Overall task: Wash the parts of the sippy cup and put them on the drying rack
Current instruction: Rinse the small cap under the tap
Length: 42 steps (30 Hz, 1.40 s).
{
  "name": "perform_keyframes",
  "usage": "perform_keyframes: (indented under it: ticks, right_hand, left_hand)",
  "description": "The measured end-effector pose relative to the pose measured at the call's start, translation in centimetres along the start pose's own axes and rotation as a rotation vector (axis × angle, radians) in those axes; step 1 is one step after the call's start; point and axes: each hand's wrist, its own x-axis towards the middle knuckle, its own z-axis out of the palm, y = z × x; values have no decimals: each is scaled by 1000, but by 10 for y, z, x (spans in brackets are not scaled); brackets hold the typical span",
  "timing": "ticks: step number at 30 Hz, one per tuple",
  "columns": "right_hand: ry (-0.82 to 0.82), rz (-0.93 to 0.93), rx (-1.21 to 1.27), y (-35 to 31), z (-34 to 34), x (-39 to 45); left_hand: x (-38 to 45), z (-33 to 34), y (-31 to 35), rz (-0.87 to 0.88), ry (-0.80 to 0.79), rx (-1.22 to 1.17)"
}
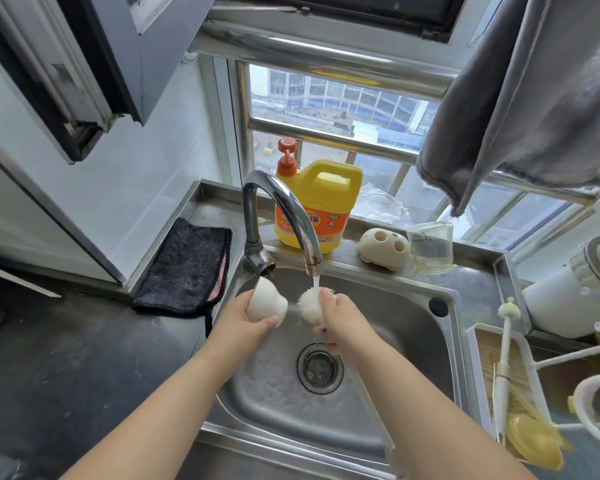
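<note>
Over the stainless steel sink basin (413, 327) we hold both bare hands under the curved chrome faucet (278, 216), from whose spout a thin stream of water (315, 284) runs down. Our left hand (246, 323) grips a white, rounded plastic sippy cup part (267, 303), thumb and fingers wrapped around its lower end, so that it tilts up toward the base of the faucet, left of the stream. Our right hand (340, 323) closes around a white bristly bottle brush (310, 304), fingers curled and pressed together on the neck just below the brush head, which sits directly in the falling water; its long pale handle runs back toward us under the forearm. The cup part and the brush head lie just beside each other, apart. Below the hands is the round metal drain strainer (320, 368). On the ledge behind the sink stand a yellow detergent jug with an orange pump (317, 206), a cream holder with round holes (383, 251) and a clear plastic cup (430, 247). A dark folded cloth (184, 268) lies on the counter to the left, and a grey towel (520, 98) hangs at the upper right. To the right, a white drying rack tray (471, 358) holds a slim white straw brush (504, 344) and yellow plastic pieces (534, 441).
</note>
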Motion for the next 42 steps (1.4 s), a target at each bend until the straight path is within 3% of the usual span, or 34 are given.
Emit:
perform_keyframes:
  ticks: [3,6,11,15,19,24,27,31,34,37,42]
  right_hand:
    - [-89,-38,43,7,3,-2]
    - [-37,-140,-98,5,5,-3]
    - [58,-64,-75,-1,8,-2]
    - [32,-38,-197,1,-1,-2]
    - [67,-185,-383,11,-18,-8]
    - [-11,-485,-477,16,-26,-27]
    - [21,-627,-624,18,-15,-23]
    - [165,-564,-542,8,-18,-2]
    - [96,-570,-419,16,-20,-5]
    - [75,-661,-538,29,-15,-19]
    - [70,-481,-332,17,-25,-2]
  left_hand:
    - [-3,0,0,-6,-20,-11]
    - [-3,2,-1,-7,-37,20]
    - [-1,9,2,4,-60,28]
    - [3,13,1,8,-79,2]
    - [9,20,1,-35,-81,-68]
    - [11,31,5,-42,-139,-221]
    - [11,34,4,-29,-187,-185]
    - [7,36,5,24,-263,-184]
    - [12,28,8,20,-222,-304]
    - [17,21,4,13,-223,-279]
    - [18,27,7,-6,-278,-296]
